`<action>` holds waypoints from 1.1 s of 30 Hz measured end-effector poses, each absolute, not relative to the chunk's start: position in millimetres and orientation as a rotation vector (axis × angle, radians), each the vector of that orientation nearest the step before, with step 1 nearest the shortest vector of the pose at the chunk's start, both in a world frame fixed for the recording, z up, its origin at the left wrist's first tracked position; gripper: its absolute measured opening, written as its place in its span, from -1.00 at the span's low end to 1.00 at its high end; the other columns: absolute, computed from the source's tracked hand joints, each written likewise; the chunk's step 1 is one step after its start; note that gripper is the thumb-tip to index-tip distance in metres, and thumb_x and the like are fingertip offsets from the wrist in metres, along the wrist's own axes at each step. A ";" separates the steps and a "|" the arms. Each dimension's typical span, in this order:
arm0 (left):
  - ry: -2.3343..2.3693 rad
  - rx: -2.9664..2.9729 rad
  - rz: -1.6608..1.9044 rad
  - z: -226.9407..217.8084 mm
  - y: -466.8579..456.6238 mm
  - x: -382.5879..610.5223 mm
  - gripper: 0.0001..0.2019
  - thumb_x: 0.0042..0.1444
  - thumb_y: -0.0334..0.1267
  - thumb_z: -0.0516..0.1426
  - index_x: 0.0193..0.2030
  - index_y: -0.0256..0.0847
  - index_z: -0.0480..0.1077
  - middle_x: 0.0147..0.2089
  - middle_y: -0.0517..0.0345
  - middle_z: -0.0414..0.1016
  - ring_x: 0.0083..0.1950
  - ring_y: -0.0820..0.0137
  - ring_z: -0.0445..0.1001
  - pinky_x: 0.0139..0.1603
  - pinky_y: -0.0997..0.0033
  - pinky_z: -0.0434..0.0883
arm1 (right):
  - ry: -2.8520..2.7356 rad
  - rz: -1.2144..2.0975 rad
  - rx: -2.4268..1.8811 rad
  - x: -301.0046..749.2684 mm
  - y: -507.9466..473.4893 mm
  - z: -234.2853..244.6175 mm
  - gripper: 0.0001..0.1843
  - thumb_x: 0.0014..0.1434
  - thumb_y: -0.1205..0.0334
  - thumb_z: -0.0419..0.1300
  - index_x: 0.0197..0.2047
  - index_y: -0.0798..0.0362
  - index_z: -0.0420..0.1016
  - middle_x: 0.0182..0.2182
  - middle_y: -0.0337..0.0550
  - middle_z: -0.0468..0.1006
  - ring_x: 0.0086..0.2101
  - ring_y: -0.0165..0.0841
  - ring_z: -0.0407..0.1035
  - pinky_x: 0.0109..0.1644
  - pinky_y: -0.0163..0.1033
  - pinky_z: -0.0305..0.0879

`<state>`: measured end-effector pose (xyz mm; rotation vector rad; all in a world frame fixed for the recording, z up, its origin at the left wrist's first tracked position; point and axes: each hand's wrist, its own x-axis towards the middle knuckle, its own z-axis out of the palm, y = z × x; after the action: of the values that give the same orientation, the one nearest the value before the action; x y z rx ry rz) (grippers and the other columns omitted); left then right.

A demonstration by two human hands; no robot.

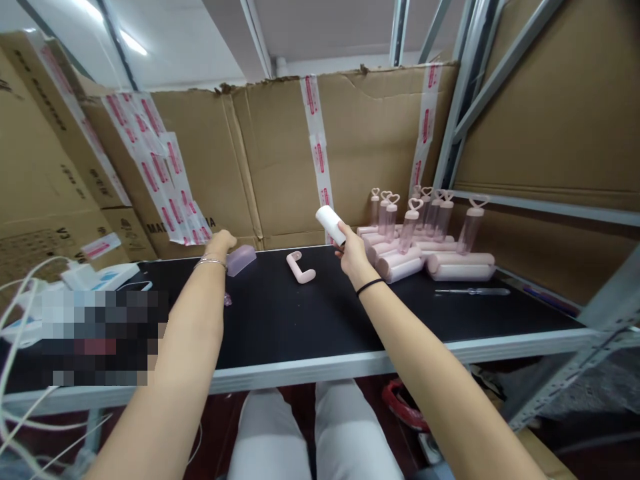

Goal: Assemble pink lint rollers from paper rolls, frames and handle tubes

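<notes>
While the right hand [351,257] held a white roll [331,225] clamped in its fingers above the worktop [300,320], the left hand [220,243] gripped a clear cover [241,259] resting there, near a pink handle [301,267].

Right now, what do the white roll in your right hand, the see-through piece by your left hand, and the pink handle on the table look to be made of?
The white roll looks like matte paper, though coated plastic is possible. The see-through piece seems tinted translucent plastic, since the dark table shows through it. The pink handle looks like smooth opaque moulded plastic with a soft sheen.
</notes>
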<state>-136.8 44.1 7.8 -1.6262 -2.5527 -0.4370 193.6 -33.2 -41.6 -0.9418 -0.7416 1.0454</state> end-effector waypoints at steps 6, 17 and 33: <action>-2.596 -1.656 -0.204 -3.9 75.4 -96.8 -0.49 0.07 0.02 0.12 0.03 -0.31 0.48 0.16 -0.30 0.43 0.20 -0.07 0.38 0.09 0.05 0.38 | -0.630 1.054 -0.991 199.4 -28.6 -56.1 -0.63 -0.03 -0.11 0.17 -0.31 0.00 0.31 -0.49 -0.23 0.46 -0.53 -0.43 0.33 -0.61 -0.38 0.14; -2.337 -1.940 0.072 -27.3 43.5 -34.7 -0.66 -0.04 -0.43 0.20 -0.07 -0.29 0.51 0.11 -0.37 0.45 0.15 -0.06 0.43 0.09 0.03 0.37 | -0.536 1.117 -0.945 209.8 -36.1 -51.5 -0.66 -0.01 -0.09 0.20 -0.37 0.02 0.37 -0.50 -0.23 0.48 -0.56 -0.46 0.28 -0.62 -0.37 0.12; -1.978 -1.896 -2.303 -27.0 -48.2 29.9 -0.78 0.09 -0.47 0.02 -0.13 -0.25 0.39 -0.24 0.02 0.49 -0.37 0.40 0.46 -0.26 0.40 0.37 | -0.617 1.346 -0.741 198.5 -49.1 -54.7 -0.83 -0.04 0.32 0.26 -0.35 0.04 0.34 -0.64 -0.40 0.38 -0.64 -0.54 0.24 -0.59 -0.44 0.14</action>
<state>29.9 -48.2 -27.0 -1.8958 -1.9778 -2.3031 198.5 -49.1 -54.7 -0.7414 -0.6175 1.3464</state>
